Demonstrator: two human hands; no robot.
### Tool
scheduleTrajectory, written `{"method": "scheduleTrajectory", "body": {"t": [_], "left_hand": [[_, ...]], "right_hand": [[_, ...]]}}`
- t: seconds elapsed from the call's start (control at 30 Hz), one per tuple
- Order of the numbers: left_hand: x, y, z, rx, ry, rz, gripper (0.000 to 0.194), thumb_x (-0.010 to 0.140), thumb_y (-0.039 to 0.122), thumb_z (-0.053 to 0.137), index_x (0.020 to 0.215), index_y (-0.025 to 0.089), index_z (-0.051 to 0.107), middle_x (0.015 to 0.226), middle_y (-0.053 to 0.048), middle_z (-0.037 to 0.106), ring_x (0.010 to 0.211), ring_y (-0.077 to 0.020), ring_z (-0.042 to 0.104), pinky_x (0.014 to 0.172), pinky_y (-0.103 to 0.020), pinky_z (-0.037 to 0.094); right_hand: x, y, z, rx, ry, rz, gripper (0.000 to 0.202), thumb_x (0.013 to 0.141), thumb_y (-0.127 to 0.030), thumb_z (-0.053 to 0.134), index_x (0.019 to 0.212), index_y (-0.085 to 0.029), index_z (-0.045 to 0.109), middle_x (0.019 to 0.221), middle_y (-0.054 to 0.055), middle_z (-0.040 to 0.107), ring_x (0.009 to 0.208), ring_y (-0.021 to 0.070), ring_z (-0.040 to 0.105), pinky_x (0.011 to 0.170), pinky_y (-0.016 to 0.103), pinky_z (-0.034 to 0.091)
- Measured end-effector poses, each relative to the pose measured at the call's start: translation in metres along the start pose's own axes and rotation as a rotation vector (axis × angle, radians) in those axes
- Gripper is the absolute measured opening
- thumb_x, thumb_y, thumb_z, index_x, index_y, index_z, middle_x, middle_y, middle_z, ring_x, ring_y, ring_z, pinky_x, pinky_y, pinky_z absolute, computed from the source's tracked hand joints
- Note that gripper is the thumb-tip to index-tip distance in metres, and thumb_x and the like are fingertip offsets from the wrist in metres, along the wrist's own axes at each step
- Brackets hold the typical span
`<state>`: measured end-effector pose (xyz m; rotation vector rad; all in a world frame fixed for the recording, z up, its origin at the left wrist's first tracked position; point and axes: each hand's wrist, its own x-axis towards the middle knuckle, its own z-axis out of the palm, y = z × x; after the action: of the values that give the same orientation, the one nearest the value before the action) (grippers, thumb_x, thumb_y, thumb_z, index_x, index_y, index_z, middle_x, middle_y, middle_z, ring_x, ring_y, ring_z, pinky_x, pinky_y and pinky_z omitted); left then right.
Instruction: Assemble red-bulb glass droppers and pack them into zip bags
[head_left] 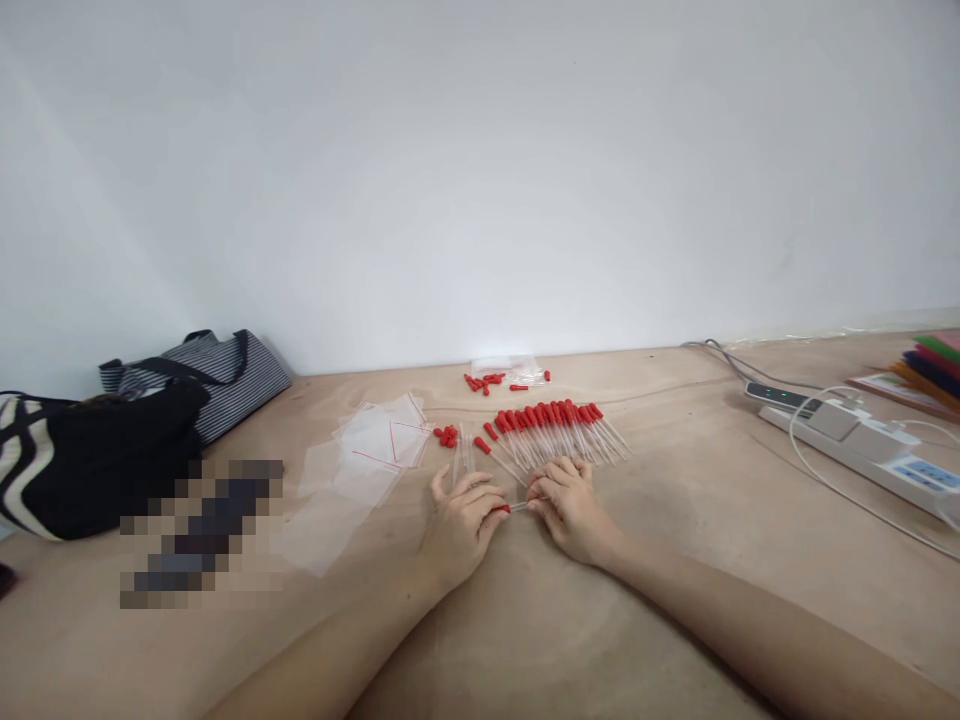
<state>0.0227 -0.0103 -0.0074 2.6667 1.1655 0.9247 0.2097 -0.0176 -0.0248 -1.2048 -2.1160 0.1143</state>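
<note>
My left hand (466, 517) pinches a red rubber bulb (505, 508) between thumb and fingers. From the bulb a clear tube (519, 507) runs right into the closed fingers of my right hand (566, 505). Just beyond my hands lies a fanned row of clear droppers with red bulbs (555, 415). A few bare clear tubes (466, 452) rest beyond my left fingers, beside a small pile of loose red bulbs (447, 436). More red bulbs (486, 381) lie farther back, next to a clear plastic bag (529, 370).
Clear zip bags (367, 450) are spread left of the tubes. Farther left are a black bag (112, 460), a striped bag (247, 385) and a pixelated dark object (214, 530). A white power strip (862, 455) with cables and colourful items (930, 370) sit at right.
</note>
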Motion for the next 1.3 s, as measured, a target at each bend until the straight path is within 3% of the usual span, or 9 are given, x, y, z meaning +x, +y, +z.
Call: {"method": "scheduleTrajectory", "body": {"t": [0.3,0.77,0.9,1.03,1.13,1.23,1.3], "left_hand": [[-0.001,0.003,-0.001,-0.022,0.037,0.016,0.011,0.081,0.019,0.050,0.074,0.022,0.058,0.075,0.005,0.067,0.086,-0.0174,0.057,0.097,-0.047,0.001],[-0.002,0.005,-0.001,-0.028,0.019,0.007,0.012,0.081,0.019,0.048,0.074,0.021,0.058,0.077,0.002,0.067,0.086,-0.0172,0.057,0.098,-0.047,0.002],[-0.001,0.003,-0.002,0.008,-0.007,-0.008,0.012,0.081,0.020,0.049,0.075,0.022,0.058,0.078,0.002,0.067,0.087,-0.0182,0.057,0.097,-0.049,0.004],[-0.001,-0.001,-0.005,0.060,0.024,-0.035,0.013,0.082,0.021,0.048,0.075,0.023,0.059,0.080,0.003,0.067,0.088,-0.0184,0.056,0.097,-0.049,0.003],[-0.001,-0.002,-0.007,0.069,0.050,-0.019,0.014,0.083,0.023,0.048,0.075,0.023,0.059,0.082,0.002,0.068,0.090,-0.0193,0.056,0.098,-0.049,0.001],[-0.001,-0.006,-0.007,0.116,0.096,-0.041,0.014,0.083,0.030,0.047,0.088,0.024,0.059,0.099,-0.003,0.065,0.099,-0.0225,0.052,0.098,-0.049,0.004],[0.000,-0.013,-0.007,0.170,0.140,-0.115,0.026,0.081,0.033,0.049,0.105,0.024,0.053,0.112,-0.006,0.058,0.106,-0.0248,0.047,0.097,-0.049,0.010]], "right_hand": [[-0.001,-0.003,0.003,-0.060,0.043,-0.052,0.016,0.083,-0.020,0.044,0.071,-0.016,0.053,0.073,0.001,0.058,0.079,0.0147,0.044,0.078,0.034,0.020],[0.002,-0.012,0.007,-0.111,-0.014,-0.035,0.018,0.083,-0.019,0.044,0.069,-0.016,0.054,0.071,0.001,0.059,0.077,0.0139,0.045,0.074,0.032,0.021],[0.005,-0.013,0.001,-0.120,-0.039,-0.034,0.023,0.085,-0.021,0.042,0.068,-0.017,0.057,0.074,0.002,0.060,0.079,0.0137,0.046,0.074,0.032,0.021],[0.005,-0.009,-0.009,-0.131,-0.003,-0.107,0.020,0.084,-0.030,0.046,0.079,-0.023,0.063,0.091,0.003,0.060,0.086,0.0164,0.045,0.076,0.034,0.019],[0.002,-0.004,-0.015,-0.190,-0.015,-0.155,0.019,0.084,-0.028,0.046,0.084,-0.027,0.065,0.082,0.003,0.059,0.081,0.0161,0.044,0.074,0.035,0.018],[0.001,0.002,-0.016,-0.229,0.000,-0.130,0.022,0.084,-0.024,0.045,0.081,-0.024,0.066,0.070,0.003,0.059,0.075,0.0152,0.043,0.071,0.033,0.019],[0.006,0.008,-0.015,-0.244,0.066,-0.027,0.022,0.083,-0.024,0.045,0.079,-0.022,0.066,0.069,0.004,0.060,0.075,0.0153,0.044,0.070,0.033,0.019]]}}
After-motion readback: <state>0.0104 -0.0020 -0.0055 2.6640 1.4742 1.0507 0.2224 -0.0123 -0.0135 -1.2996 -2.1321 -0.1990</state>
